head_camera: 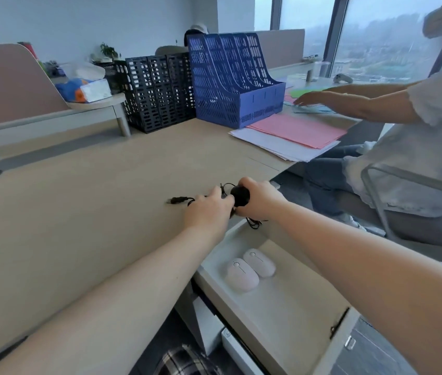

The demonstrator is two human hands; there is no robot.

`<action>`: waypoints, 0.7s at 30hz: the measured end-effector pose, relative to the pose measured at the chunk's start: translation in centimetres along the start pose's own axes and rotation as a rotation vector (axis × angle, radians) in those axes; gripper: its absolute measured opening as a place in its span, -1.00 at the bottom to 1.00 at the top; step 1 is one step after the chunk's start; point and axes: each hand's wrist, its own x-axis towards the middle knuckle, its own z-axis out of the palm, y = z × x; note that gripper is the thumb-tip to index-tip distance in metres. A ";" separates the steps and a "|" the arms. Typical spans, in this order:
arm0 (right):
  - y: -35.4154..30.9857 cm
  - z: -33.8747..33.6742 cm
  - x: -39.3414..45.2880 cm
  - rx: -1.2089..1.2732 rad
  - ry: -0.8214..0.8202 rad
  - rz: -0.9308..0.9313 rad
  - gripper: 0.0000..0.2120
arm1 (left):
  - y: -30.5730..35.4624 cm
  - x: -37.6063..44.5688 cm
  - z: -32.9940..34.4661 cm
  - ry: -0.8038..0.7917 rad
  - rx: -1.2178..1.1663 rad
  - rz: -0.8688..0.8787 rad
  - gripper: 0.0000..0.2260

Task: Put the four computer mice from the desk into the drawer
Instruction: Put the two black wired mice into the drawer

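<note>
Two pink mice (pixel 251 269) in open drawer (pixel 290 318)

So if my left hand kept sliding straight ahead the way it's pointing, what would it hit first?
Probably the black mouse gripped in your right hand; the left hand already reaches it. Its cable trails off to the left, though depth is hard to judge.

Two pale pink oval wireless mice (pixel 242 274) (pixel 259 262) lie side by side, touching, in the open white drawer (pixel 290 307). A black corded mouse (pixel 241 195) sits at the worktop edge, its USB plug (pixel 176 200) trailing left.
</note>
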 end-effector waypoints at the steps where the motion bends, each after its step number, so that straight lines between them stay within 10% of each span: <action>1: 0.6 -0.2 -0.7 0.010 0.000 0.006 -0.46 | 0.7 -0.5 -0.2 -0.004 0.010 0.008 -0.66; 21: 13.9 6.9 -8.9 0.017 -0.320 0.192 -0.43 | 13.2 -7.1 9.3 -0.356 0.153 0.223 -0.64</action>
